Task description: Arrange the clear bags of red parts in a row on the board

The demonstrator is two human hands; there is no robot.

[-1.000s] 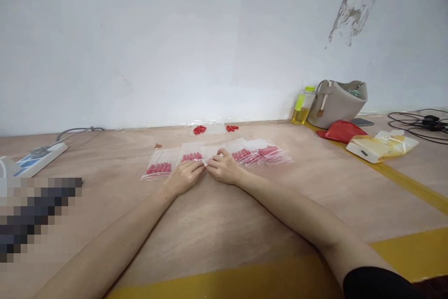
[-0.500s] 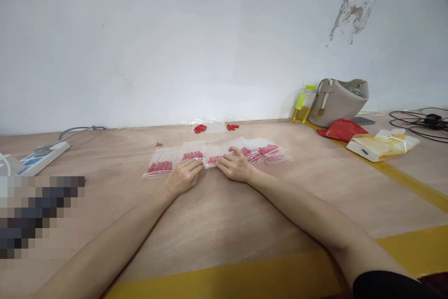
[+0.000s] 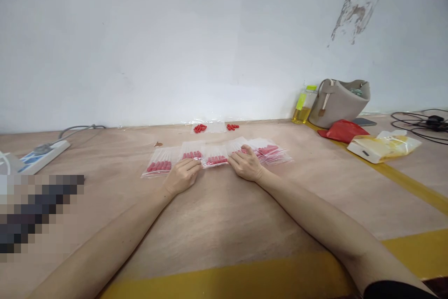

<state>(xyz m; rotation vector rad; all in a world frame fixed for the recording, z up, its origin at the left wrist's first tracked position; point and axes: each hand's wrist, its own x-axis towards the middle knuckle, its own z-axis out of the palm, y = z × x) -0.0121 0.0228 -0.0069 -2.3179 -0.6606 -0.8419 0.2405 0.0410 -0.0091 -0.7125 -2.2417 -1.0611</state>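
Between my hands lies a small clear plastic bag (image 3: 216,153) with a row of red capsule-shaped pieces (image 3: 217,160) along its near edge. My left hand (image 3: 184,175) is closed, its fingertips pinching the bag's near left corner. At the near right corner, my right hand (image 3: 246,164) has its fingers closed on the bag's edge, the index finger bent up. More bags of red pieces lie around: one far left (image 3: 159,163), one just beyond my left hand (image 3: 192,150), and an overlapping pile (image 3: 269,149) to the right, partly covered by my right hand.
Loose red pieces (image 3: 200,128) lie on clear film by the wall. Rightward are a yellow-capped bottle (image 3: 301,105), a grey bag (image 3: 339,100), a red pouch (image 3: 343,131), a yellow-white packet (image 3: 383,146) and black cables (image 3: 430,124). A power strip (image 3: 45,156) sits left.
My right hand has slid to the right along the near edge of the middle bag, uncovering more of its red pieces. My left hand has shifted slightly left and stays at the left corner.
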